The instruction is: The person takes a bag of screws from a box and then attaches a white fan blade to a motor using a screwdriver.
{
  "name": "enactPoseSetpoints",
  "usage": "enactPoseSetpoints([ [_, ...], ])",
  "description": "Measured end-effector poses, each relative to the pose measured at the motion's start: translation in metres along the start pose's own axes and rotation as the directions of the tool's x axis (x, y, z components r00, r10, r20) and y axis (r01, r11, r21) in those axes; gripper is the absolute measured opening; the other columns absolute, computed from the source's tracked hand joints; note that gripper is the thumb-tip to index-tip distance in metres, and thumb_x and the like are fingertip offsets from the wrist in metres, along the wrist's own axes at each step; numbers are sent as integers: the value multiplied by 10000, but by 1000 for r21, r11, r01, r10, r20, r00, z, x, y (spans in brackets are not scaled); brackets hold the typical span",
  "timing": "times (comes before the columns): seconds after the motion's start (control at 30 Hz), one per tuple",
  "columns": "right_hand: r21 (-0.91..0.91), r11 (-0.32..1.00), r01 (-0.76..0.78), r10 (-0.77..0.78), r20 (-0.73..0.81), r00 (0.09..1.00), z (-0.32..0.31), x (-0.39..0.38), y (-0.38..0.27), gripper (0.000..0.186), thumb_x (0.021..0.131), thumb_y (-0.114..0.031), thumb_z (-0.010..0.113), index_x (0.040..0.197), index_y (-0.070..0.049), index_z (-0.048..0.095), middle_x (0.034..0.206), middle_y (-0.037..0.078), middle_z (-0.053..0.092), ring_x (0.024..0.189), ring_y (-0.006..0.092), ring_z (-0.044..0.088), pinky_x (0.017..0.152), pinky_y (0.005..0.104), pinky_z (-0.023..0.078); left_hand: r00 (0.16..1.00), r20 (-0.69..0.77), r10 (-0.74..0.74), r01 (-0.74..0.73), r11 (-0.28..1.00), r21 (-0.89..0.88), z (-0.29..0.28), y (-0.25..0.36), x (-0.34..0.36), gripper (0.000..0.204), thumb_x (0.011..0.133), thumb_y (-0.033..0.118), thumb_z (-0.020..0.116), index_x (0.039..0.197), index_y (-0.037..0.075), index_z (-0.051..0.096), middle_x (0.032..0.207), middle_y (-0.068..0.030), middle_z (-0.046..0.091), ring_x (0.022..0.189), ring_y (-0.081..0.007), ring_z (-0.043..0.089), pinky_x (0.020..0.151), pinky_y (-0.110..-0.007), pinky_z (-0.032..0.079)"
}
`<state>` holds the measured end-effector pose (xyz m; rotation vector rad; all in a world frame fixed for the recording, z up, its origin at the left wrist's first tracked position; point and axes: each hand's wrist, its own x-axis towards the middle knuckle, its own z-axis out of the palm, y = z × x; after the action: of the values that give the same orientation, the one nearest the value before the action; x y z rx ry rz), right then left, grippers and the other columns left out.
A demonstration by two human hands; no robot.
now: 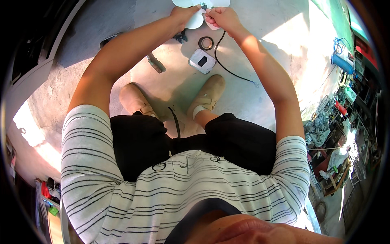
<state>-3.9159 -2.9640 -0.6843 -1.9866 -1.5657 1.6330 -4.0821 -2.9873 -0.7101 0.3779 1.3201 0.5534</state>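
Note:
A pale fan blade (195, 21) with rounded petals lies at the top edge of the view, partly cut off. Both of my hands meet over its small dark hub (204, 6). My left hand (183, 15) is closed at the hub's left side, fingers pressed against the fan blade. From the right, my right hand (223, 17) pinches at the hub; whatever small part sits between its fingertips is too small to name. A black cable (221, 61) runs from beneath the blade toward me and ends in bare wires on the floor.
Between the fan and my feet lie a roll of black tape (206, 43), a white case with a dark opening (202, 61), a handled tool (155, 64) and a dark object (180, 37). A black cord (175, 122) stands near my knees. Clutter (325, 126) lines the right side.

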Motion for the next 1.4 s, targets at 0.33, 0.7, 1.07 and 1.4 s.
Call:
enactPoseSetpoints([
  [0.33, -548, 717, 430, -496, 33, 868, -16, 30, 14, 269, 834, -272, 586, 788, -34, 705, 724, 176, 668, 679, 312, 658, 642, 418, 511, 992, -1, -127, 127, 992, 4, -2, 7, -12, 585, 883, 500, 569, 1326, 130, 476, 1250, -231, 533, 1013, -560, 545, 676, -735, 448],
  [0.7, -654, 618, 436, -460, 149, 875, -35, 55, 1, 263, 787, -287, 599, 765, -47, 704, 729, 177, 668, 669, 335, 652, 625, 430, 508, 998, -46, -41, 43, 998, 43, 2, 18, -26, 503, 893, 407, 576, 1304, 127, 498, 1183, -198, 577, 1022, -474, 579, 611, -693, 491],
  [1.07, -877, 256, 406, -436, 270, 859, -22, 61, 7, 271, 764, -327, 610, 753, -67, 687, 769, 175, 668, 725, 357, 647, 661, 461, 509, 999, -43, -16, 15, 1000, -12, -6, -3, 1, 498, 891, 406, 576, 1286, 108, 516, 1129, -197, 598, 978, -437, 597, 585, -679, 495],
  [1.4, -8, 999, -36, 36, -70, 997, 18, 7, -5, 287, 925, -261, 626, 849, 5, 702, 752, 44, 695, 622, 83, 622, 613, 199, 516, 976, -153, 156, -162, 986, -27, 0, -21, 35, 341, 869, 214, 705, 1119, -2, 618, 1034, -102, 677, 831, -193, 683, 698, -310, 570],
])
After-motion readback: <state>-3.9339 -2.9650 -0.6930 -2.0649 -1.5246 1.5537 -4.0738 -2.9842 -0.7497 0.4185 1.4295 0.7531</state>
